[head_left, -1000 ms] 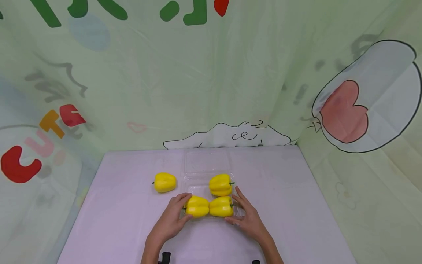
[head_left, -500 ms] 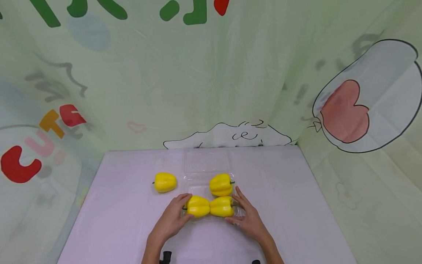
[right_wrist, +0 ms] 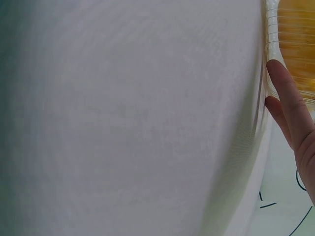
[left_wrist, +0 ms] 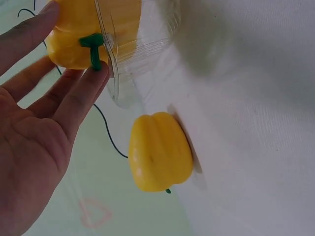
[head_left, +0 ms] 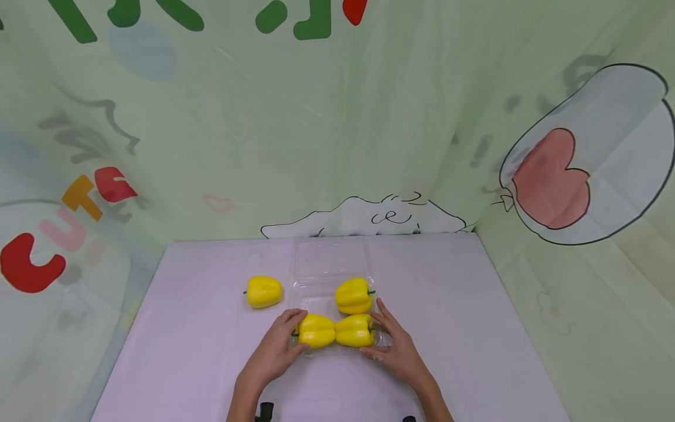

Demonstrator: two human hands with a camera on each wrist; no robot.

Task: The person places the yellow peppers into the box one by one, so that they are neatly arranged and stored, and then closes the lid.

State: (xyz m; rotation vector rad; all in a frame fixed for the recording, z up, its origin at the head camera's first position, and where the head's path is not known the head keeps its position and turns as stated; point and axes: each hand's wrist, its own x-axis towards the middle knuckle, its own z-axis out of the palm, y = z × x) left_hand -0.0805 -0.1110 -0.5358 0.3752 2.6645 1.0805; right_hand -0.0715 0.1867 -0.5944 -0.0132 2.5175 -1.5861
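Note:
In the head view my left hand (head_left: 274, 347) holds a yellow bell pepper (head_left: 317, 331) at the near left of a clear plastic clamshell box (head_left: 316, 303). The left wrist view shows its fingers and thumb around the green-stemmed end of that pepper (left_wrist: 74, 46), by the box rim (left_wrist: 114, 81). My right hand (head_left: 396, 350) lies at the box's right end, fingers extended beside a second yellow bell pepper (head_left: 354, 330). In the right wrist view, fingertips touch the ribbed box wall (right_wrist: 271, 46). A third bell pepper (head_left: 353, 296) sits at the far right of the box.
The box's lid (head_left: 330, 259) lies folded back toward the rear of the white-covered table (head_left: 448, 293). Another yellow bell pepper (head_left: 265, 292) lies on the table left of the box. Printed green curtains (head_left: 337, 135) surround the table at the back and sides.
Both hands stay nearly still. The near two bell peppers have shifted very slightly to the right; the other peppers and the box look the same.

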